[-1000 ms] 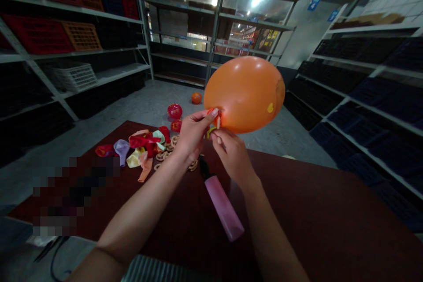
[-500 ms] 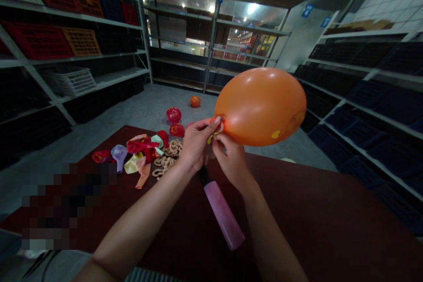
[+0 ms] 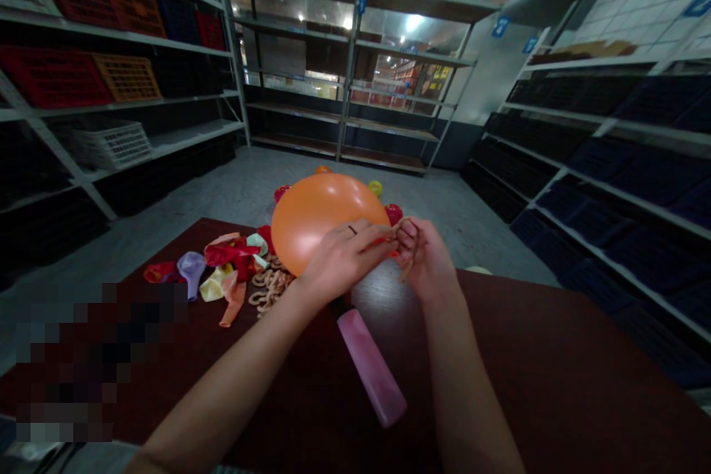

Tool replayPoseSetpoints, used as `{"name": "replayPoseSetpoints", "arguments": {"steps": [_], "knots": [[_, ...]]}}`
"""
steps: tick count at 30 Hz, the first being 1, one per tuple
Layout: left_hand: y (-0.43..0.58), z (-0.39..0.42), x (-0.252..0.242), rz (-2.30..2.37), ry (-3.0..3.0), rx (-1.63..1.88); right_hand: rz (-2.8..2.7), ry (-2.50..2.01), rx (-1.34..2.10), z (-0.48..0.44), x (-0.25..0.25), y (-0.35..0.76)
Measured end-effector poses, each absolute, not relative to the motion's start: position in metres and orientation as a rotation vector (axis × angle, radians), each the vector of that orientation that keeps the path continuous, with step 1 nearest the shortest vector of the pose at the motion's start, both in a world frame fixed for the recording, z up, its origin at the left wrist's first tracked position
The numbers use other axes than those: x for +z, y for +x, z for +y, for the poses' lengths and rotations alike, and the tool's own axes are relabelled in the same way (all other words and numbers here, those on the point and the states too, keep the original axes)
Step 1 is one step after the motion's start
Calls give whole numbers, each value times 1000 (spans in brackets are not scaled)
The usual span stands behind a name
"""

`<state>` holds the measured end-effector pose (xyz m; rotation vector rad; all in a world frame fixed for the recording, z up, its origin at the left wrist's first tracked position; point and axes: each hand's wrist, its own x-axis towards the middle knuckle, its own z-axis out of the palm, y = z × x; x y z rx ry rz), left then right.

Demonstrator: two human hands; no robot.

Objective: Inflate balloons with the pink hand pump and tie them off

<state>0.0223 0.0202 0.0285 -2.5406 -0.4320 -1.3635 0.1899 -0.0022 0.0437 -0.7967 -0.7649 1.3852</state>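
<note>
Over the far edge of the dark table [image 3: 516, 355], both hands up front, close together, working at the neck of the big orange balloon [image 3: 316, 204]. Balloon sits behind and left of the left hand [image 3: 340, 259], round end toward the left, neck end toward the right hand [image 3: 434, 263].

Left: forearm in from lower left, angled up and right. Back of hand to camera, wrist roughly in line with forearm. Fingers together, reaching right, clamped on the balloon neck. Dark band-like mark on one finger. Thumb mostly hidden.

Right: forearm in from the bottom, nearly upright, leaning slightly left going up. Fingers curled inward, clamped on a thin tan band [image 3: 406, 272], loose end hanging below. Fingertips of both hands near each other; can't tell if they touch.

Under the hands: pink pump [image 3: 373, 370] lying diagonally on the table, dark nozzle end toward the left wrist. Left of that: tan band pile [image 3: 271, 287], then limp balloons [image 3: 230, 261] in mixed colors. Beyond the table: red balloon [image 3: 394, 215] just past the right fingers, yellow balloon [image 3: 375, 187] farther back.
</note>
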Motion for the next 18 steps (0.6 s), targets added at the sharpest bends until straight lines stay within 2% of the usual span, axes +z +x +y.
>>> {"name": "replayPoseSetpoints", "arguments": {"steps": [5,12,15,18], "knots": [[17,10,37,-334,-2845,-1474,-805,-773,1374,0,37,187],[9,12,48,-825,-2989,-2016,-1060,-742,1328,-8,42,175],[8,15,47,-976,-2924,-1939,-1139,-739,1316,-11,42,167],[5,16,47,-959,-2924,-1648,-1181,-714,1301,-12,39,163]]}}
